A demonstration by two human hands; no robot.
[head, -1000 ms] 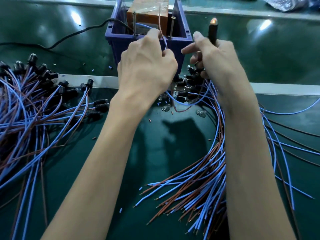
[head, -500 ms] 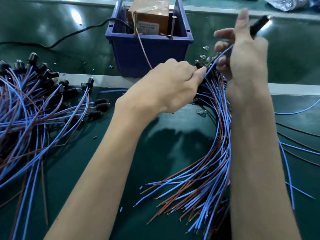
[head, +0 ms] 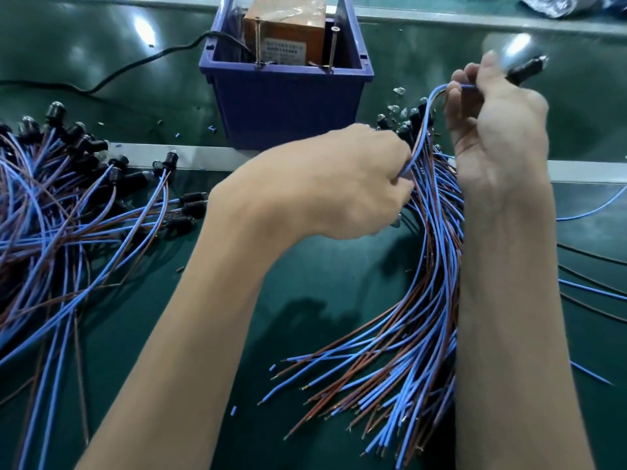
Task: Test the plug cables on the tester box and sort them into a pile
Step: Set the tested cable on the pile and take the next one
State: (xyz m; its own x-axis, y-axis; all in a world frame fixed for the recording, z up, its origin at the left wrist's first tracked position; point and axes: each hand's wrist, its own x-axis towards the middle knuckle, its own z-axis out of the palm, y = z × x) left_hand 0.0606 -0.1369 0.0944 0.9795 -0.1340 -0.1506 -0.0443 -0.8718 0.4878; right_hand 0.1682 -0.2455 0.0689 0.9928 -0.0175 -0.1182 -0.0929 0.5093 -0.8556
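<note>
Holding one plug cable clear of the untested bundle.
My right hand grips its plug end high so the wires separate; my left hand seems to pinch them lower, near the tester box, sorted pile waiting left.

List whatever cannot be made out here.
Head view only:
- Label on the tester box: print too small.
- Plug cable in the right hand: plug tip blurred, in glare.
- Left hand: fingertips hidden behind its own back.
- Left pile: cut off by the frame's left edge.
</note>
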